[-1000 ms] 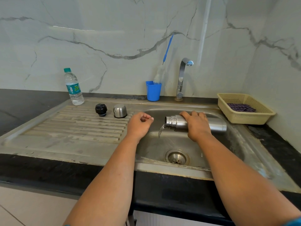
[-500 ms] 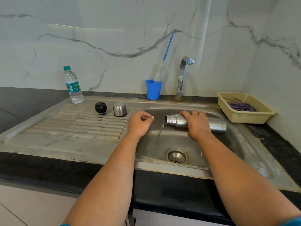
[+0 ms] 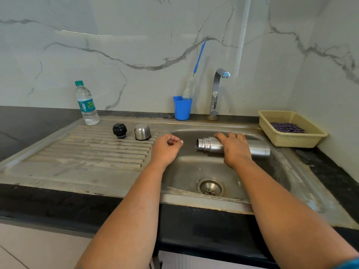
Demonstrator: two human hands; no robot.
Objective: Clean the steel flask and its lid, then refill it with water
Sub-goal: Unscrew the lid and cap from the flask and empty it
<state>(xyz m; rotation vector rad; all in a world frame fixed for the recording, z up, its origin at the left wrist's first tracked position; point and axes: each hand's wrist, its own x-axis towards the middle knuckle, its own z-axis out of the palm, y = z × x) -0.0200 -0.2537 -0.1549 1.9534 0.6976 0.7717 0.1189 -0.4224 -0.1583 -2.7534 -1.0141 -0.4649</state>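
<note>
Half the steel flask (image 3: 209,146) hides under the gripping right hand (image 3: 236,150); left hand (image 3: 165,148) curled, empty.

Head-worn camera looks forward and down, close over the sink (image 3: 272,166).

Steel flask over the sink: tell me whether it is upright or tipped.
Tipped. The right hand grips the cylindrical steel flask on its side over the steel sink, open mouth pointing left.
</note>
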